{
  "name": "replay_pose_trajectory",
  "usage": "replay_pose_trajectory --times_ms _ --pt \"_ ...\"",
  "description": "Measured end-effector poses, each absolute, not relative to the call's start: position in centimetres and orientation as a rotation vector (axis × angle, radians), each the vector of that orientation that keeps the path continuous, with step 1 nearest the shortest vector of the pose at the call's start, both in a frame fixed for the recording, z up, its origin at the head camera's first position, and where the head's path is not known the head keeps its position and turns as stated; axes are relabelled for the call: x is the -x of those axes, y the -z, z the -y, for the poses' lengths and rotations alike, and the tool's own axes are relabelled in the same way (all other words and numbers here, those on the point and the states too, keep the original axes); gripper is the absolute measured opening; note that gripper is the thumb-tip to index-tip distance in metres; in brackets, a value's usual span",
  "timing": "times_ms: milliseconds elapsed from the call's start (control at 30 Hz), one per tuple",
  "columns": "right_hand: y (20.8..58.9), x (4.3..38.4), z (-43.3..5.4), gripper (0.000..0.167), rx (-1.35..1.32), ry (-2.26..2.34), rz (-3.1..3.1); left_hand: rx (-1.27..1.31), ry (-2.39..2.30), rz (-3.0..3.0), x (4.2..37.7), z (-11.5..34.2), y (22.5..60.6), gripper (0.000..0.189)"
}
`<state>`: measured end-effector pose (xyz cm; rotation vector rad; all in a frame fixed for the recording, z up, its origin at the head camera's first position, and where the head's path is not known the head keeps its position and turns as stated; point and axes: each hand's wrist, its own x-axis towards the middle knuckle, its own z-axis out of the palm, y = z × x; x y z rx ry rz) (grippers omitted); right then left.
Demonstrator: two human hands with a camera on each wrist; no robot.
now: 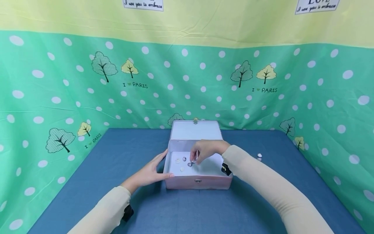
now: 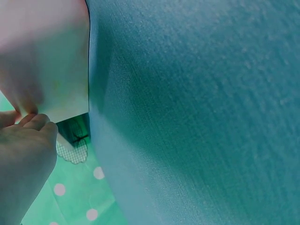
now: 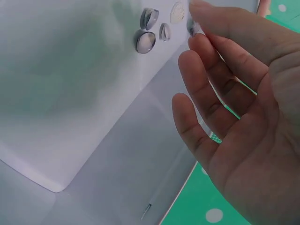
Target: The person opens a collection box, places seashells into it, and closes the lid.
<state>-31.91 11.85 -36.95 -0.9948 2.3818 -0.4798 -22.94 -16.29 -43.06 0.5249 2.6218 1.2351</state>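
A pale pink box [image 1: 198, 183] with its lid [image 1: 196, 130] raised stands in the middle of the table. My left hand [image 1: 149, 172] rests against its left side, fingers stretched along the wall and thumb at the front corner. The left wrist view shows that hand [image 2: 28, 154] at the box's edge. Inside the box, my right hand [image 1: 205, 149] pinches a small greyish seashell [image 3: 191, 26] between thumb and forefinger, its other fingers spread loosely. Several shells lie on the box floor near the fingertips, among them a glossy grey shell [image 3: 146, 42] and a cream ribbed one [image 3: 177, 12].
To the right of the box, a few whitish shells [image 1: 259, 156] lie on the blue tablecloth [image 1: 140, 143]. A metal clasp [image 1: 198, 180] sits on the box front. Behind the table hangs a green and yellow curtain [image 1: 187, 87] with printed trees.
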Motion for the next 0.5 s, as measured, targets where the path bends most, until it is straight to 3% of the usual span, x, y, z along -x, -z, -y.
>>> replay_pose_trajectory --times_ms 500 --pt "35.2 31.8 -14.7 0.026 1.013 0.553 -2.426 -0.52 -1.252 -2.606 23.0 16.3 43.0 0.107"
